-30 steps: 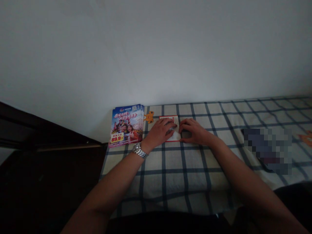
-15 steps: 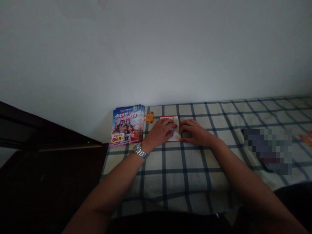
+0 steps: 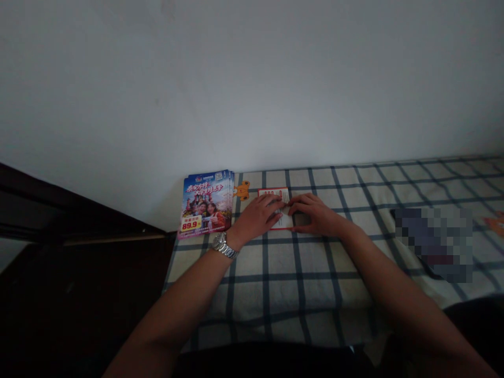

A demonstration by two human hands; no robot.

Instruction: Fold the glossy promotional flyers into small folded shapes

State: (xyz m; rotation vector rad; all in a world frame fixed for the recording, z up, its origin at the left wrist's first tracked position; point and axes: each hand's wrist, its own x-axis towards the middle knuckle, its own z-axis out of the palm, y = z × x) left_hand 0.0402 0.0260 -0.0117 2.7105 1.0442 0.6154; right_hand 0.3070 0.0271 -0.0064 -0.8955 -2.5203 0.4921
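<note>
Red-bordered leaflet (image 3: pixel 285 222) – long axis forward | left hand (image 3: pixel 256 216) atop, loosely spread | right hand (image 3: pixel 317 215) half-curled at right edge – grip unclear

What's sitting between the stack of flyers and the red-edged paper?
In the head view, an orange cartoon figure on the checked cloth; nearer you, your left hand lies across the gap.

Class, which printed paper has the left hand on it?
The red-edged paper, partly covered by the left hand; the blue-topped flyers lie stacked to its left.
</note>
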